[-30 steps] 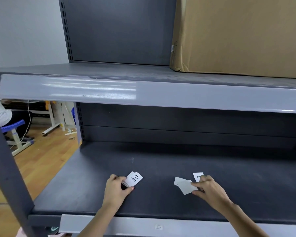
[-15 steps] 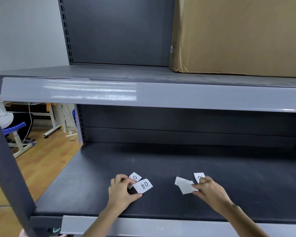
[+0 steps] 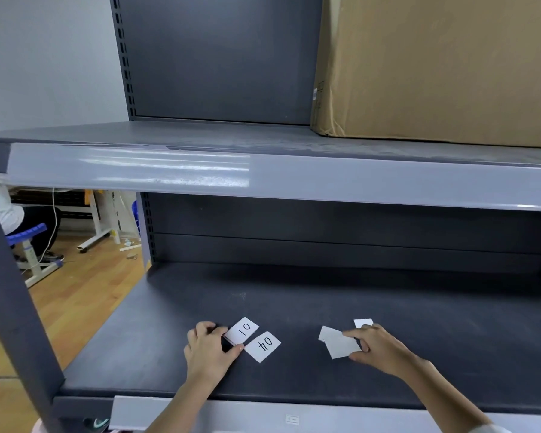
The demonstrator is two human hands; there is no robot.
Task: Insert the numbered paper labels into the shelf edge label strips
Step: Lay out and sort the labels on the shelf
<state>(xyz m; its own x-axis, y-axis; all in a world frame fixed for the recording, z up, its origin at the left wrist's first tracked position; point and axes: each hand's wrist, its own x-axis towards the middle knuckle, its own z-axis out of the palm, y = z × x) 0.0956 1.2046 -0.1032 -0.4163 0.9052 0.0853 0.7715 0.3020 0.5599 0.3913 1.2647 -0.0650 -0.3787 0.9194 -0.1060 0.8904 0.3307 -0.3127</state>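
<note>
The 04 label [image 3: 263, 345] has slid off the left hand's [image 3: 209, 351] stack, right of it. A 01 label [image 3: 242, 330] is now uncovered.

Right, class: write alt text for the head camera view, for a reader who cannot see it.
Two hands sort paper labels on a dark lower shelf: the left hand pinches a small stack topped "01", with label "04" beside it, while the right hand holds blank-side labels.
</note>
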